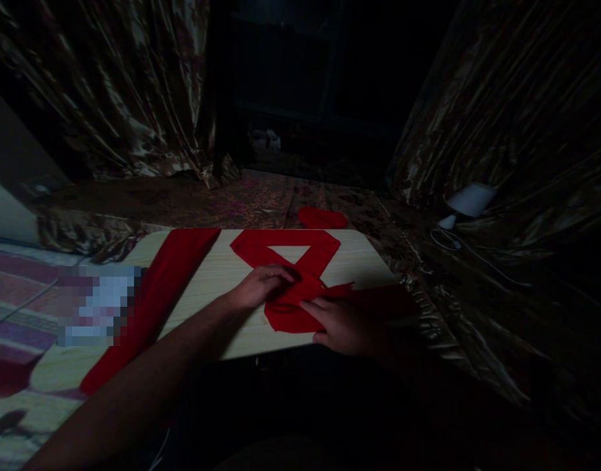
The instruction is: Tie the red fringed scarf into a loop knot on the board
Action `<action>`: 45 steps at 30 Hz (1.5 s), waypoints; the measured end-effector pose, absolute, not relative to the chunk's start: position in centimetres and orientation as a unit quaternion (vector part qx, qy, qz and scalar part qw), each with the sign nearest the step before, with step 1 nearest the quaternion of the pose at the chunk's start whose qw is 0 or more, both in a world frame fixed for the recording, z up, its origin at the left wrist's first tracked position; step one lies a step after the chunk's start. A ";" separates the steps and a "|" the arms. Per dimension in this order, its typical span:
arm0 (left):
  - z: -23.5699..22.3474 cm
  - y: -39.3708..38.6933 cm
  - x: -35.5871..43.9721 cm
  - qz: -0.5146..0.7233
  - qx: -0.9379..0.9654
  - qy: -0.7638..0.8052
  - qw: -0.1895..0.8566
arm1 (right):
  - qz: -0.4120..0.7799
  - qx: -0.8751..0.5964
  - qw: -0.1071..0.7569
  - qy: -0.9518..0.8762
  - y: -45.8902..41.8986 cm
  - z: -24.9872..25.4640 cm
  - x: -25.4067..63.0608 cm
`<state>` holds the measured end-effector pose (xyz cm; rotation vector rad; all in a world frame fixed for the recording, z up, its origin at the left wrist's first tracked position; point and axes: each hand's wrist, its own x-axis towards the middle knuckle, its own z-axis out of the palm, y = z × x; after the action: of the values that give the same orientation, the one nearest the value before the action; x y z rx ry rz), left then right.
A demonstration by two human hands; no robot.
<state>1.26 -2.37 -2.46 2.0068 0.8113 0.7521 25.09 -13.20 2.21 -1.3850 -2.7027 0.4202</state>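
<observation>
A long red strip of cloth (291, 237) lies folded into a loop on the light wood-grain table, with a small triangle of tabletop showing inside. My left hand (261, 286) rests on the left side of its folded part, fingers bent a little and laid on the fabric. From the right, my right hand (347, 325) presses on the near folds with its fingers stretched out and the thumb apart at the near edge. Behind that hand, a darker red end of the strip runs right, off the table.
Another red cloth strip (160, 301) crosses the left side of the table (202, 297). A red cloth piece (323, 217) lies beyond the far edge. To the right stands a small white lamp (472, 199) with a cable. Patterned curtains (148, 98) hang behind; the room is dark.
</observation>
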 end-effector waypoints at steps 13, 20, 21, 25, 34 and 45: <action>-3.7 -2.2 0.5 0.284 0.800 0.226 0.478 | 0.134 -0.459 0.013 -0.878 -16.2 4.3 22.9; -3.7 -2.9 0.5 0.250 0.854 0.235 0.391 | 0.193 -0.480 0.072 -0.852 -16.0 7.4 23.0; -3.7 -3.1 0.6 0.258 0.862 0.232 0.369 | 0.181 -0.471 0.079 -0.859 -16.2 7.6 22.7; -3.7 -3.9 1.0 0.265 0.876 0.247 0.318 | 0.101 -0.512 0.110 -0.846 -16.4 8.1 21.4; -3.7 -4.3 1.2 0.285 0.839 0.315 0.341 | 0.155 -0.569 0.110 -0.800 -13.1 9.7 21.5; -4.3 -3.3 0.8 0.262 0.807 0.329 0.414 | 0.153 -0.567 0.033 -0.809 -8.8 9.7 22.5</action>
<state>0.85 -3.34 -4.29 2.0283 0.8263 0.6589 22.48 -8.76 9.67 -1.7448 -2.4884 0.4694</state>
